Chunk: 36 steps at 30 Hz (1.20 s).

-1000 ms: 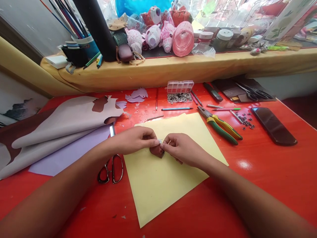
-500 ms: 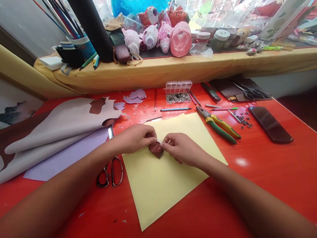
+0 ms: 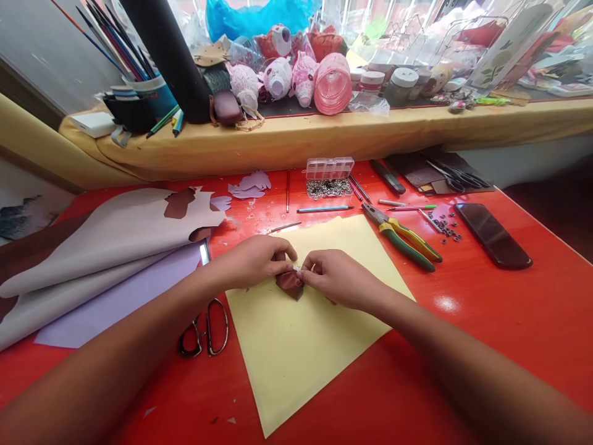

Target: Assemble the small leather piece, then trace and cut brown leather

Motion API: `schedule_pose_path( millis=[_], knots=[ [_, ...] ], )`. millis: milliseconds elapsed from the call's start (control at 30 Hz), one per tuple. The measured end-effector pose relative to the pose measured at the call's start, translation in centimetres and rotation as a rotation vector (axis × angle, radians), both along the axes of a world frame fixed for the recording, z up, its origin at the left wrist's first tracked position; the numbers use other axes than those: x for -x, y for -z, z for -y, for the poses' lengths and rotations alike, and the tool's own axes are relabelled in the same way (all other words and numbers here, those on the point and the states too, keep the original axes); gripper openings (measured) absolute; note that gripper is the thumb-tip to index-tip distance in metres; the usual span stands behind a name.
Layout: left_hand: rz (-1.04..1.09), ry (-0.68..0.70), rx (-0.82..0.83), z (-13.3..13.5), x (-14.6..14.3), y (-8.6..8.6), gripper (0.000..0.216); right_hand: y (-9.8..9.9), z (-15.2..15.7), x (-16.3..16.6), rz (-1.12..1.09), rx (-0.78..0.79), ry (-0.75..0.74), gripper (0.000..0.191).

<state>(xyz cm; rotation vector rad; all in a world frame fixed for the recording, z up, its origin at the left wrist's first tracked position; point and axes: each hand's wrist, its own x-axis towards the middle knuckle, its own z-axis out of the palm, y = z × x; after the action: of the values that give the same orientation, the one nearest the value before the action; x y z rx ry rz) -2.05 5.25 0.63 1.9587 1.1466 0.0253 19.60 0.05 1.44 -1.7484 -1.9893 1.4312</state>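
A small brown piece of leather point(image 3: 291, 284), partly folded over, is pinched between my two hands above a yellow sheet of paper point(image 3: 296, 358). My left hand point(image 3: 257, 262) grips its upper left edge between thumb and fingers. Thumb and forefinger of my right hand point(image 3: 336, 275) are closed on its right side. A little white shows at the fold between the fingertips; what it is I cannot make out. Scissors point(image 3: 217, 327) lie left of the paper, their blades hidden under my left forearm. Combination pliers point(image 3: 403, 238) with green and yellow handles rest beyond my right hand.
Behind the paper stands an open clear box point(image 3: 328, 179) of metal rings. Pens surround it. A phone point(image 3: 493, 235) and loose eyelets point(image 3: 447, 228) lie right. Folded brown leather point(image 3: 111, 228) covers the left side. A cloth-covered ledge point(image 3: 287, 136) crowded with jars and crafts borders the back.
The view has shifted slightly, moving the table things a little left and down in the picture. Both hands keep their pinch on the leather, whose fold sits slightly differently.
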Motion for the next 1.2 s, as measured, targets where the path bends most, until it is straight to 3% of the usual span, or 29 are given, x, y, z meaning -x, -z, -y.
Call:
schedule_pose_path(
  millis=[533, 1200],
  knots=[
    [-0.005, 0.017, 0.012, 0.0, -0.23, -0.08, 0.021, 0.72, -0.22, -0.55, -0.049, 0.001, 0.005, 0.021],
    [0.022, -0.014, 0.116, -0.15, -0.27, 0.02, 0.018, -0.04, -0.57, -0.48, -0.05, 0.039, -0.018, 0.021]
  ],
)
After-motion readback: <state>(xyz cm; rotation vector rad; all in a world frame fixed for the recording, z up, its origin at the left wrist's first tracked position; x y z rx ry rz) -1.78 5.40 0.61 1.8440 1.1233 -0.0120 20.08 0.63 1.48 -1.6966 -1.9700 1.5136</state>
